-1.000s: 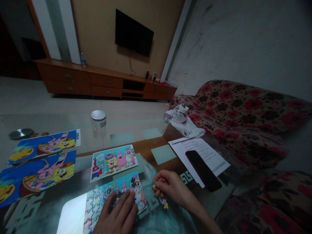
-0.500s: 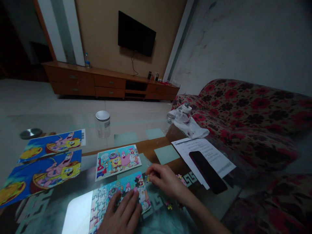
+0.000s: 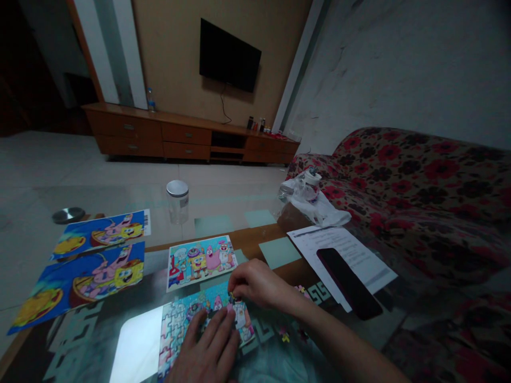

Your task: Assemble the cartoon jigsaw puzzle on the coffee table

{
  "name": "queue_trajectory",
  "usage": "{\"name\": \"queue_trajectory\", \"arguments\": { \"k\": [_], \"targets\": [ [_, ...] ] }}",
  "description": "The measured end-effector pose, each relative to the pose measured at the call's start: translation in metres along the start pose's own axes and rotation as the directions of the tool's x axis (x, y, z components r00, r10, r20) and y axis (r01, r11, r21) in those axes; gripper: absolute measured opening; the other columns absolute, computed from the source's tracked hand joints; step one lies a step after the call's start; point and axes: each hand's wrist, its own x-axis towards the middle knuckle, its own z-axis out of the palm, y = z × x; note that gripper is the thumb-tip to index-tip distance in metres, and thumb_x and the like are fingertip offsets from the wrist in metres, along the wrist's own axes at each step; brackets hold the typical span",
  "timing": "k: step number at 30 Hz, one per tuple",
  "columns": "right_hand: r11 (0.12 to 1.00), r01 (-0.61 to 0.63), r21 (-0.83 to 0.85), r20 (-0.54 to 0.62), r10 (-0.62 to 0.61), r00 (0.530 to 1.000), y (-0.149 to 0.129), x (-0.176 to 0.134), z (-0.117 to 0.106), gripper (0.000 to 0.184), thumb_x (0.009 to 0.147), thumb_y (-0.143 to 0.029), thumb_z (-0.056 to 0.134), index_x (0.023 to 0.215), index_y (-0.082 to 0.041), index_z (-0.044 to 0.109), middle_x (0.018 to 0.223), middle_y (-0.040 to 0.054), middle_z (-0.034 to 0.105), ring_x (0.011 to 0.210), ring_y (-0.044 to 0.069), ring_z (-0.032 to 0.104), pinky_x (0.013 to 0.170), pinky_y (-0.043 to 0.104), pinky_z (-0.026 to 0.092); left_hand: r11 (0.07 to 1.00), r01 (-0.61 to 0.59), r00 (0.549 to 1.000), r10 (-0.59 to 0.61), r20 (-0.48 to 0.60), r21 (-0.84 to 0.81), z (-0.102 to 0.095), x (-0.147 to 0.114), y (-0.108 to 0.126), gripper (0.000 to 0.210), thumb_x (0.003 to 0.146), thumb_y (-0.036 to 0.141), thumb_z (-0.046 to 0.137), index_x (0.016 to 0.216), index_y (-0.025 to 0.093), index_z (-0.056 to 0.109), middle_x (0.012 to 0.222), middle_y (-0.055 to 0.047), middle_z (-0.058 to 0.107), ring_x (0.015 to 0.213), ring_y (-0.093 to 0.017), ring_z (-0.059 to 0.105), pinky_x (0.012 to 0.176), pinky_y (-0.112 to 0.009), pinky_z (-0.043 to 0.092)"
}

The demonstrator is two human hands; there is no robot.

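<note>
A partly filled jigsaw puzzle (image 3: 175, 319) lies on the glass table, its white backing board (image 3: 138, 340) bare at the left end. My left hand (image 3: 209, 343) rests flat across the puzzle, fingers spread. At the puzzle's upper right edge, my right hand (image 3: 249, 284) pinches a small puzzle piece, mostly hidden by the fingers. Just beyond the puzzle is a cartoon reference picture (image 3: 202, 263) with several characters. Loose puzzle pieces (image 3: 284, 334) lie to the right, some partly behind my right forearm.
Two blue cartoon pictures (image 3: 96, 279) lie at the left. A lidded clear jar (image 3: 178, 205) stands farther back. On the right, a black phone (image 3: 347, 282) lies on printed papers (image 3: 359, 252), with a plastic bag (image 3: 325, 207) behind. A floral sofa (image 3: 419, 175) borders the right side.
My right hand has moved left, from beside the puzzle's right edge onto its upper right part, with the piece. My left hand stays on the puzzle. The view has shifted slightly.
</note>
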Motion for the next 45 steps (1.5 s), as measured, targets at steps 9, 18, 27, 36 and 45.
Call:
{"name": "queue_trajectory", "arguments": {
  "k": [9, 18, 27, 36, 45],
  "targets": [
    [1.000, 0.002, -0.027, -0.007, -0.002, 1.000, 0.000, 0.001, 0.002, 0.014, 0.073, -0.008, 0.069, 0.079, -0.019, 0.076, 0.072, 0.0002, 0.074, 0.068, 0.014, 0.064, 0.062, 0.020, 0.041, 1.000, 0.013, 1.000, -0.013, 0.010, 0.002, 0.000, 0.000, 0.000, 0.045, 0.086, 0.063, 0.048, 0.092, 0.022, 0.065, 0.100, -0.003, 0.070, 0.099, -0.023, 0.054, 0.085, -0.039, 0.032],
    [0.999, -0.042, 0.011, -0.037, 0.042, 0.998, 0.007, -0.012, -0.009, 0.015, 0.078, -0.008, 0.064, 0.083, -0.019, 0.074, 0.077, 0.0001, 0.072, 0.070, 0.013, 0.062, 0.062, 0.020, 0.041, 0.998, 0.032, 0.999, -0.032, 0.008, -0.045, 0.008, -0.009, 0.002, 0.044, 0.085, 0.061, 0.049, 0.097, 0.022, 0.064, 0.106, -0.006, 0.068, 0.104, -0.023, 0.050, 0.092, -0.038, 0.028],
    [0.993, -0.115, -0.008, -0.040, 0.115, 0.993, 0.034, -0.072, -0.017, 0.022, 0.072, 0.000, 0.061, 0.078, -0.018, 0.073, 0.077, 0.0013, 0.069, 0.073, 0.015, 0.062, 0.067, 0.022, 0.043, 0.999, 0.030, 0.999, -0.029, 0.045, -0.035, 0.012, -0.016, 0.006, 0.035, 0.086, 0.050, 0.053, 0.104, 0.021, 0.062, 0.113, -0.005, 0.067, 0.105, -0.023, 0.055, 0.088, -0.039, 0.036],
    [0.929, -0.337, -0.150, -0.119, 0.322, 0.939, 0.029, -0.119, -0.009, 0.022, 0.068, -0.002, 0.053, 0.070, -0.020, 0.067, 0.076, 0.0012, 0.066, 0.074, 0.017, 0.061, 0.066, 0.025, 0.039, 0.999, 0.018, 1.000, -0.019, -0.010, -0.045, 0.011, -0.012, 0.004, 0.039, 0.087, 0.057, 0.048, 0.097, 0.022, 0.064, 0.105, -0.005, 0.070, 0.102, -0.022, 0.054, 0.089, -0.041, 0.030],
    [0.799, -0.578, -0.164, -0.336, 0.506, 0.794, 0.063, -0.147, -0.030, 0.017, 0.078, -0.011, 0.050, 0.076, -0.021, 0.064, 0.080, 0.0030, 0.069, 0.078, 0.020, 0.063, 0.069, 0.027, 0.038, 0.994, 0.039, 0.999, -0.042, -0.031, -0.099, 0.037, -0.031, 0.012, 0.040, 0.092, 0.052, 0.039, 0.103, 0.024, 0.063, 0.112, -0.008, 0.067, 0.109, -0.023, 0.052, 0.112, -0.050, 0.004]
  ]
}}
